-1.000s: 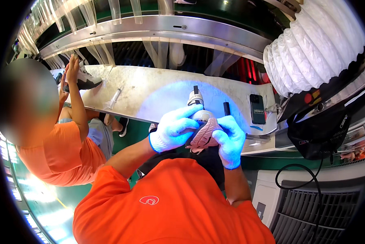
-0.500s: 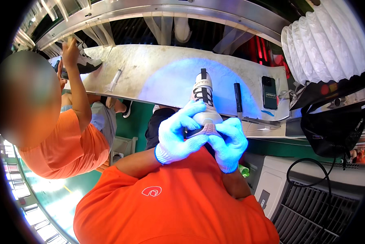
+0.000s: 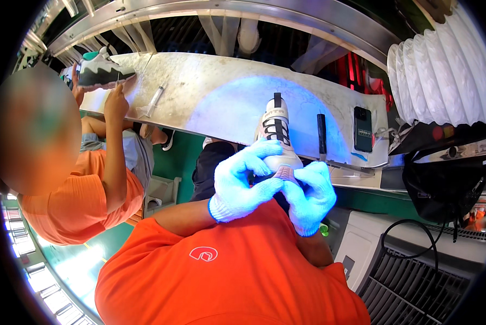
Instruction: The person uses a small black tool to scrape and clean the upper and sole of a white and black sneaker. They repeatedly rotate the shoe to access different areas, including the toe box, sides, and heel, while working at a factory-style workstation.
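White-gloved, left hand [image 3: 248, 179] and right hand [image 3: 312, 195] pinched the shoe [image 3: 277, 143] by its toe [image 3: 284, 173], mid-frame: laces [image 3: 276, 130] already in, shoe not yet released, black tool [image 3: 322, 134] lying unheld, centre-right!

And on my own orange shirt [image 3: 243, 281], here it is: a white outlined emblem [image 3: 203, 254], a rounded shape with a curl inside, the clearest sign in sight, and not a letter in it that I can read! Over to the phone [image 3: 363, 125] lying near the right edge of the table [image 3: 216, 81]: pale lettering across its dark back, far too small to make out. Now the shoe [image 3: 277, 130]: faint marks run over the pale band [image 3: 275, 112] above its laces, too blurred to read.
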`<state>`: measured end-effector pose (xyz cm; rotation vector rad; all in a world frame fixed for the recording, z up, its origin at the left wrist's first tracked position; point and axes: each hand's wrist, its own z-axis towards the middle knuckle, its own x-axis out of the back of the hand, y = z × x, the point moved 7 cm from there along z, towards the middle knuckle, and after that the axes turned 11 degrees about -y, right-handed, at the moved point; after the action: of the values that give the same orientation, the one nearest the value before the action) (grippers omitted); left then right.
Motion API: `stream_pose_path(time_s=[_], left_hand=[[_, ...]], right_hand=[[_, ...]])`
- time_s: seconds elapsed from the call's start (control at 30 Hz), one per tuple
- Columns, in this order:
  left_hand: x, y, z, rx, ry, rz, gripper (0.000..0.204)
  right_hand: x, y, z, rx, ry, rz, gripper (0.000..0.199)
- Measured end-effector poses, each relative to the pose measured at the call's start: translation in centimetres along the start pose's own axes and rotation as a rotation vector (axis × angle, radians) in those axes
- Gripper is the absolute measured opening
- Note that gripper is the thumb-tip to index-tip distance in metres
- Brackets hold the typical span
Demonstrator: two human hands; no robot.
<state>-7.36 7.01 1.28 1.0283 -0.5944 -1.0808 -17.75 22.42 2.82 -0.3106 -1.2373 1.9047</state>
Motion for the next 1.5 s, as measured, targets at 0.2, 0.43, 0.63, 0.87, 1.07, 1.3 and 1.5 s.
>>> stream_pose_path(time_s=[0.2,0.43,0.63,0.87,1.07,1.3,1.5], left_hand=[[-0.1,0.3,0.9,-0.015,0.023,-0.038,0.029],[0.0,-0.3,1.2,0.038,0.052,-0.034,0.029],[0.2,-0.6,1.1,0.084,0.016,-0.090,0.032],[1.7,-1.0,0.8,0.203,-0.128,-0.170,0.046],[2.2,-1.1,2.3,0.358,-0.341,-0.135,0.057],[1.7,-1.5,2.3,0.406,-0.276,-0.165,0.048],[1.7,-1.0,2.7,0.472,-0.297,-0.204,0.064]], right_hand=[[0.2,0.3,0.4,0.028,0.007,-0.022,0.032],[0.3,0.8,0.5,-0.007,0.026,0.007,0.031],[-0.2,1.1,0.4,-0.024,0.061,0.089,0.045],[-1.2,1.2,-0.3,-0.059,0.014,0.112,0.091],[-2.0,0.2,0.5,-0.006,0.009,0.085,0.075],[-2.1,0.0,0.5,-0.187,-0.033,0.086,0.079],[-1.6,-0.2,1.3,-0.052,-0.048,0.028,0.085]])
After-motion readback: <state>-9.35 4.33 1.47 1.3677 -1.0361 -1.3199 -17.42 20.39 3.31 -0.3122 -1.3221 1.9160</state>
